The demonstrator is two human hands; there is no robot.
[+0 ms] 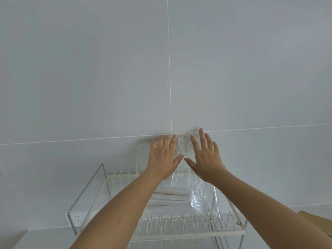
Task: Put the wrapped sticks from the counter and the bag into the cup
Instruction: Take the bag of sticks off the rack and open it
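A clear plastic bag [180, 148] leans upright against the grey wall on top of a white wire dish rack [188, 232]. Several white wrapped sticks [170, 195] lie in its lower part, partly hidden by my left forearm. My left hand [164, 157] is pressed flat on the left side of the bag with fingers spread. Beside it, my right hand [205, 157] is laid flat on the right side, fingers spread too. The thumbs nearly touch. Neither hand grips anything. No cup is in view.
The rack's metal frame [88, 198] rises at the left. A white wall socket [77, 219] sits low on the wall behind it. A brown cardboard piece [316, 220] shows at the right edge. The tiled wall fills the upper view.
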